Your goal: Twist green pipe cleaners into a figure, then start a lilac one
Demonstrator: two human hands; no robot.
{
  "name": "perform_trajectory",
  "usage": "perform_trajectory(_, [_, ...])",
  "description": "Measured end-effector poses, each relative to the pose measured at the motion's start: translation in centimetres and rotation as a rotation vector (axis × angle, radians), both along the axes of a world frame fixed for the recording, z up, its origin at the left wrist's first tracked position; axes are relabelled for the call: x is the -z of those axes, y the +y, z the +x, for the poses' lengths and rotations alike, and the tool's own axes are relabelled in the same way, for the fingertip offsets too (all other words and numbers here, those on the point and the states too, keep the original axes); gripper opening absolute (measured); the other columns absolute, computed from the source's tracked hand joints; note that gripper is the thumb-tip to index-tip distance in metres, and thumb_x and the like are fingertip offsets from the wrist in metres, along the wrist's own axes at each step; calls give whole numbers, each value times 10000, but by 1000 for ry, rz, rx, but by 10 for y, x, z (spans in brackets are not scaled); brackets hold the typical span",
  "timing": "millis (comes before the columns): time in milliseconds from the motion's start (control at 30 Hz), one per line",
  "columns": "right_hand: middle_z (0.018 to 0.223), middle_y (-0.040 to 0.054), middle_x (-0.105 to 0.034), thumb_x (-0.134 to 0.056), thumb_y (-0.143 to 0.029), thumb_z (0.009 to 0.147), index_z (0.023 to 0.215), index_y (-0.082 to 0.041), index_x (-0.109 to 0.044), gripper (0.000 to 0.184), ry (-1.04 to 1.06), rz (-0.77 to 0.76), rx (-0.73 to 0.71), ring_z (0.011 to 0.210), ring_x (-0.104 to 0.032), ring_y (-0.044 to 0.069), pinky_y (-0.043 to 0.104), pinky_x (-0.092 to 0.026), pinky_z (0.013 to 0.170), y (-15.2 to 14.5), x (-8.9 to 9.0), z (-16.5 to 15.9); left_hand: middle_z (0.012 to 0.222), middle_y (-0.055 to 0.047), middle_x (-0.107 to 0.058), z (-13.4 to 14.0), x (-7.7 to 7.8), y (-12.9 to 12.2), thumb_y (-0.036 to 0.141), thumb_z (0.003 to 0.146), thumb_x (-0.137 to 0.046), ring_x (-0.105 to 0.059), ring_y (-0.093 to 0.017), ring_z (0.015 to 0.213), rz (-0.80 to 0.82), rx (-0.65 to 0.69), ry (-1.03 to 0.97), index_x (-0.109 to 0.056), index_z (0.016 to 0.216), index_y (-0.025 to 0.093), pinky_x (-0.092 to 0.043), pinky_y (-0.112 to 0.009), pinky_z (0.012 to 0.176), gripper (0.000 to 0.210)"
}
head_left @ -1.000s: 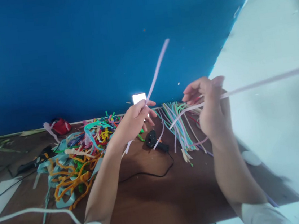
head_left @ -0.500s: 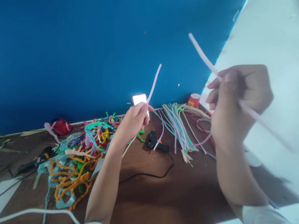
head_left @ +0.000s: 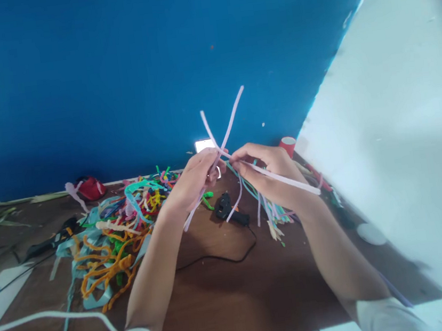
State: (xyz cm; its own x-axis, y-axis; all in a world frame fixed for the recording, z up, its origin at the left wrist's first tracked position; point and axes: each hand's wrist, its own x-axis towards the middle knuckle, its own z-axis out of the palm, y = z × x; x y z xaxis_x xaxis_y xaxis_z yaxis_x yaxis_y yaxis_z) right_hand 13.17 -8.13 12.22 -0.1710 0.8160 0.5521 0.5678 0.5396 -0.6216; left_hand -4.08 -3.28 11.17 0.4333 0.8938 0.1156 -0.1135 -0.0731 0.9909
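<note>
My left hand (head_left: 203, 176) pinches a pale lilac pipe cleaner (head_left: 233, 115) that slants up to the right, its lower end showing below the hand. My right hand (head_left: 268, 170) grips a second lilac pipe cleaner (head_left: 287, 180) between thumb and fingers. The two cross just above my left fingertips, forming an X in front of the blue wall. Behind the hands lies a bundle of pastel pipe cleaners (head_left: 271, 210), partly covered by my right hand. A black glue gun (head_left: 230, 210) rests on the table below and between the hands.
A tangled heap of coloured pipe cleaners (head_left: 114, 248) covers the table's left side. A lit phone (head_left: 204, 145) leans at the wall behind my left hand. A red cup (head_left: 287, 145) stands at the back right. A black cable (head_left: 216, 259) curves across the wooden table (head_left: 230, 309).
My right hand has come in from the right and down to my left hand, bringing its pipe cleaner across the other one. My left hand has barely moved.
</note>
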Motion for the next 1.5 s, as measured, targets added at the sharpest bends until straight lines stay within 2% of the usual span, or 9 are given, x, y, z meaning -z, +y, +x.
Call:
perform_trajectory(200, [865, 8, -732, -571, -181, 886, 921, -203, -737, 171, -33, -30, -104, 758, -623, 142, 249, -412, 660, -2, -3, 5, 643, 8, -537, 4, 3, 2, 416, 907, -568, -312, -40, 469, 10, -98, -108, -595, 868, 151, -182, -184, 426, 269])
perform_trajectory(300, [812, 1, -711, -598, -243, 889, 896, -203, -728, 135, 45, -44, -118, 716, -604, 133, 250, -409, 630, 0, -2, 5, 657, 15, -524, 4, 5, 3, 383, 877, -630, -327, -35, 480, 14, -123, -137, -588, 832, 154, -200, -185, 429, 236])
perform_trajectory(467, [709, -9, -642, -653, -348, 867, 907, -205, -676, 151, 500, -86, -69, 622, -558, 114, 248, -395, 552, 11, 6, -3, 749, 1, -562, 5, 8, 7, 328, 841, -683, -399, -38, 539, 48, -121, -208, -629, 864, 153, -271, -180, 454, 185])
perform_trajectory(600, [666, -25, -562, -713, -347, 802, 811, -202, -622, 171, 864, -280, -102, 546, -466, 85, 224, -268, 432, 23, 14, -9, 792, -9, -604, 8, 10, 8, 295, 813, -715, -498, -60, 646, 52, -165, -232, -681, 887, 155, -398, -179, 563, 162])
perform_trajectory(800, [723, -43, -556, -794, -330, 690, 822, -198, -598, 270, 1177, -568, -215, 574, -478, 64, 207, -276, 436, 37, 28, -12, 799, 1, -642, 13, 15, 9, 243, 778, -743, -587, -71, 700, 49, -277, -305, -674, 953, 157, -480, -197, 680, 207])
perform_trajectory(967, [665, -53, -537, -788, -410, 694, 763, -200, -552, 323, 1102, -686, -246, 514, -447, 64, 232, -216, 422, 40, 35, -19, 794, 11, -655, 16, 22, 13, 242, 756, -761, -613, -82, 728, 1, -262, -328, -617, 937, 163, -476, -204, 694, 245])
perform_trajectory(1233, [606, -40, -527, -701, -359, 764, 693, -202, -566, 219, 979, -467, -114, 495, -434, 78, 235, -247, 428, 40, 37, -23, 827, 4, -692, 18, 26, 14, 223, 706, -803, -633, -91, 737, -57, -168, -358, -637, 1007, 165, -485, -224, 719, 349])
perform_trajectory(1367, [602, -43, -527, -697, -335, 752, 715, -201, -589, 176, 989, -437, -101, 487, -422, 75, 236, -261, 440, 40, 35, -22, 912, -30, -729, 20, 28, 13, 225, 687, -822, -675, -124, 848, 2, -148, -369, -635, 1015, 160, -498, -250, 810, 384])
perform_trajectory(1500, [583, -48, -515, -711, -339, 748, 716, -200, -594, 184, 1020, -416, -105, 477, -402, 73, 240, -247, 445, 39, 36, -26, 863, -29, -729, 22, 34, 16, 260, 703, -820, -681, -128, 801, 80, -175, -324, -624, 1004, 156, -509, -261, 787, 374])
